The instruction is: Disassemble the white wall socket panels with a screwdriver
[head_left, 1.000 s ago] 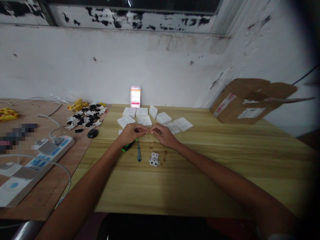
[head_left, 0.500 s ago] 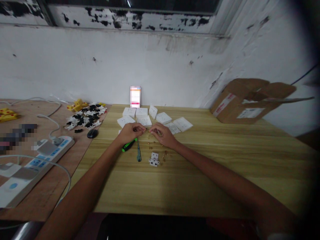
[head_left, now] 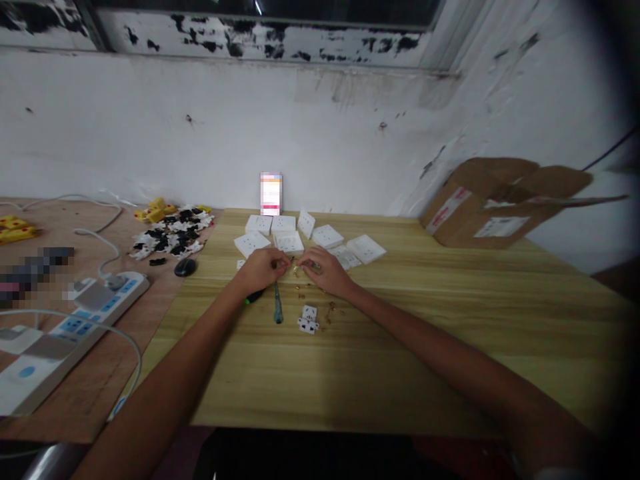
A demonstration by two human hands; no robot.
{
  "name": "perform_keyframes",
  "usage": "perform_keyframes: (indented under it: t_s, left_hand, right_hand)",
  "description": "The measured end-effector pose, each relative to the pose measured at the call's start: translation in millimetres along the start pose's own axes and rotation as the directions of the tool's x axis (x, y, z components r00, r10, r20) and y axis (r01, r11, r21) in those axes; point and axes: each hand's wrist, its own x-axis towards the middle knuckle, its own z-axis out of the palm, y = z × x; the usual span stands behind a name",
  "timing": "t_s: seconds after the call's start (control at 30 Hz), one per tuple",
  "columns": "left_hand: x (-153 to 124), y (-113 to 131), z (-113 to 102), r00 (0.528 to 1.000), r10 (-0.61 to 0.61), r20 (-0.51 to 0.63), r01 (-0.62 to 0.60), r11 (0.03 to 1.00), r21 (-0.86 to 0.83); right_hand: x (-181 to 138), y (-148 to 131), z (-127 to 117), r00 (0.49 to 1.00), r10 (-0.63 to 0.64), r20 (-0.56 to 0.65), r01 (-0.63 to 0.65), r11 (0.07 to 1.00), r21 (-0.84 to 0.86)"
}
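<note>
My left hand (head_left: 267, 268) is closed in a pinch above the wooden table, its fingertips near a tiny dark piece too small to name. Facing it, a short gap away, my right hand (head_left: 323, 269) also pinches, with small brass-coloured bits around its fingertips. Below the hands lie loose brass pieces (head_left: 330, 310) and a white socket insert (head_left: 309, 320) with dark slots. A screwdriver with a teal handle (head_left: 279, 312) points away from me. The black and green handle (head_left: 254, 297) of another tool is partly hidden under my left hand.
Several white socket plates (head_left: 327, 236) lie behind my hands, and a lit phone (head_left: 271, 194) leans on the wall. A cardboard box (head_left: 490, 203) stands at the back right. To the left are a power strip (head_left: 107, 307), a mouse (head_left: 185, 267) and black and white parts (head_left: 173, 233).
My left hand has turned slightly and its fingers have curled in, covering more of the green-handled tool. My right hand has barely shifted.
</note>
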Motion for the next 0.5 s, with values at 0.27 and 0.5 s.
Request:
perform_keyframes:
  t_s: [0.27,0.5]
  left_hand:
    - [0.2,1.0,0.9,1.000,-0.016,0.021,0.017,1.000,-0.014]
    - [1.1,0.6,4.4,0.991,-0.121,0.055,0.133,0.934,-0.332]
  right_hand:
    - [-1.0,3.4,2.2,0.999,-0.001,-0.039,0.000,1.000,-0.030]
    - [-2.7,0.3,2.0,0.999,-0.002,-0.052,0.000,0.999,-0.052]
